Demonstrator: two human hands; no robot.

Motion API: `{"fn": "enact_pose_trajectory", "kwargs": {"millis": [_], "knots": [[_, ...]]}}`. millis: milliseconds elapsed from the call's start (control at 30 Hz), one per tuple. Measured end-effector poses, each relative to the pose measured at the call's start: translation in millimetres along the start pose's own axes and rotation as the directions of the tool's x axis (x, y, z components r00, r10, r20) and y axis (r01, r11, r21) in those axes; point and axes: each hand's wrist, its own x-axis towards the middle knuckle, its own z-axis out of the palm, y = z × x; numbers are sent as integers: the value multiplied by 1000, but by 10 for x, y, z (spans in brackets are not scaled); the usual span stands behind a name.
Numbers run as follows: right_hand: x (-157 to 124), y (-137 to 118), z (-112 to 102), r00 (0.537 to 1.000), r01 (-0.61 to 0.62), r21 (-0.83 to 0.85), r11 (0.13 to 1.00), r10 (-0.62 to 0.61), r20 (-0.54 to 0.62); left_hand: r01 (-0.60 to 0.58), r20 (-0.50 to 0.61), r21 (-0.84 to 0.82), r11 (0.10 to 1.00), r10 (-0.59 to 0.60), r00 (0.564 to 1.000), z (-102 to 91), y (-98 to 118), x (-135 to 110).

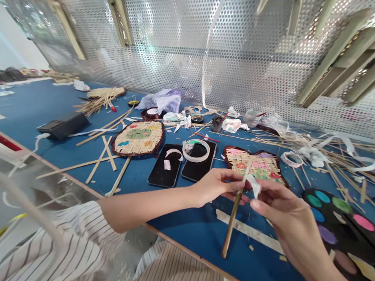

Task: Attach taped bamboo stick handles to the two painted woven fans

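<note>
In the lower middle of the frame, a slender tan bamboo stick (233,217) stands nearly upright, its long axis tilted, upper end leaning right toward a painted woven bamboo mat (253,165). The left hand (216,187) closes narrowly on it, while the right hand (290,218) pinches a small white paper scrap (253,185) against its upper end.

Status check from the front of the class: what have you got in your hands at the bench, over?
Left hand pinching bamboo stick. Right hand on white scrap at its tip. Woven bamboo panel just beyond; paint palette beside right hand.
</note>
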Motion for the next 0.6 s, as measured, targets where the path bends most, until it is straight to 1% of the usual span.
{"fn": "enact_pose_trajectory", "kwargs": {"millis": [67, 100, 133, 233, 300, 333, 433, 500, 533, 600], "knots": [[7, -2, -10, 996, 29, 13, 999, -30, 88, -2, -33, -21, 1000, 2, 999, 28, 10, -22], [9, -4, -19, 993, 32, 12, 999, -34, 110, -5, -47, -24, 1000, 4, 999, 42, 18, -32], [11, -5, -28, 993, 31, 4, 1000, -31, 112, -10, -62, -24, 1000, 9, 998, 53, 27, -41], [8, -12, -50, 997, 34, -20, 999, -33, 64, -24, -94, -8, 1000, 23, 995, 69, 55, -58], [3, -20, -47, 995, 41, 28, 999, -44, 84, -28, -99, -15, 1000, 26, 995, 69, 70, -62], [2, -23, -38, 993, 32, 64, 997, -39, 111, -30, -98, -26, 999, 27, 995, 69, 76, -62], [-1, -18, 0, 981, -57, 128, 990, 32, 191, -54, -120, -69, 996, 45, 992, 75, 97, -60], [-1, 1, 19, 980, -106, 127, 986, 82, 181, -79, -168, -94, 992, 62, 984, 83, 115, -58], [-2, 12, 23, 983, -125, 123, 984, 106, 152, -88, -194, -97, 991, 68, 979, 87, 125, -58], [-5, 31, 21, 986, -162, 127, 979, 155, 58, -92, -231, -103, 990, 66, 971, 90, 142, -59]]}}
